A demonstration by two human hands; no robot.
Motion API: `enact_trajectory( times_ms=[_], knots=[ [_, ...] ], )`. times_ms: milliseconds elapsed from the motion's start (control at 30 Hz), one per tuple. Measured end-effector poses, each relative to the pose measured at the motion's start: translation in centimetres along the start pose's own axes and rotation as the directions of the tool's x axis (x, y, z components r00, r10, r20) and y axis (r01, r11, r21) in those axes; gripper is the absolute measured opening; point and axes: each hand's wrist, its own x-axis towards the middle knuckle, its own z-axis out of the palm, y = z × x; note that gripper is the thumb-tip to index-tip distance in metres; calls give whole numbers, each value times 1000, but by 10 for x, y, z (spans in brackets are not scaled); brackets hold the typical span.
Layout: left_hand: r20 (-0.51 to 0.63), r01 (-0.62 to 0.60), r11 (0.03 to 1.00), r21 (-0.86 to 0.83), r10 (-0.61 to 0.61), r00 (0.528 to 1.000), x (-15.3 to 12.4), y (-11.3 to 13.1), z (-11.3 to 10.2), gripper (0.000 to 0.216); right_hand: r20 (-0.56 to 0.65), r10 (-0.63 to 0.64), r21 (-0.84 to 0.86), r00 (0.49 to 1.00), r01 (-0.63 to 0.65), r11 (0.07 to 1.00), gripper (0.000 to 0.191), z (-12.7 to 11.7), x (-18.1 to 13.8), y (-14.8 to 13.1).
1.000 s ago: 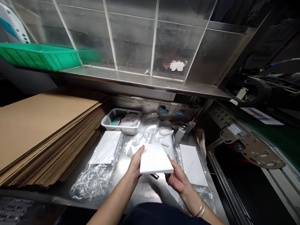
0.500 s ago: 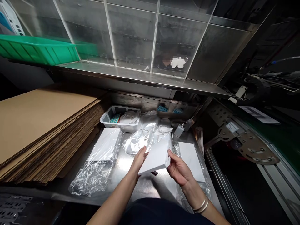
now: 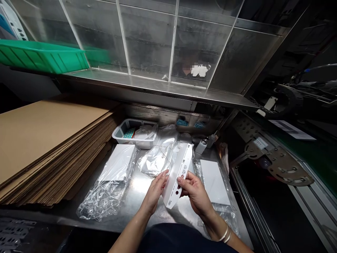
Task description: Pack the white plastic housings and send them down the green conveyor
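Note:
A white box-like casing (image 3: 173, 175) is held up over the metal table, tilted so that its narrow side faces me. That side has several cut-outs and round holes. My right hand (image 3: 196, 192) pinches this edge, the thumb on the holed side. My left hand (image 3: 156, 191) steadies the opposite side, its fingertips partly hidden behind the casing. On the table to the left lies a white panel in clear plastic wrap (image 3: 118, 162). Another wrapped white panel (image 3: 214, 181) is to the right. Clear plastic bags (image 3: 155, 160) lie behind the casing.
A tall stack of cardboard sheets (image 3: 52, 130) stands at the left. A white bin (image 3: 135, 141) and a small pump bottle (image 3: 202, 146) are at the table's back. Above runs a metal shelf (image 3: 147, 82) with a green tray (image 3: 63, 59). Conveyor framing (image 3: 281, 168) borders the right.
The casing has been turned from its broad flat face to its narrow side with the cut-outs. My right hand's grip has shifted onto that side, and my left hand stays along the other.

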Motion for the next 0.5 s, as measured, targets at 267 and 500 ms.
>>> enact_trajectory(
  times_ms=[267,500],
  knots=[
    [18,0,1000,-1,0,1000,-2,-5,-2,52,26,-19,33,999,18,999,27,2,0,2],
    [13,17,1000,-6,-16,1000,-4,-4,-1,54,35,-20,51,999,18,999,30,8,-2,0]
  ],
)
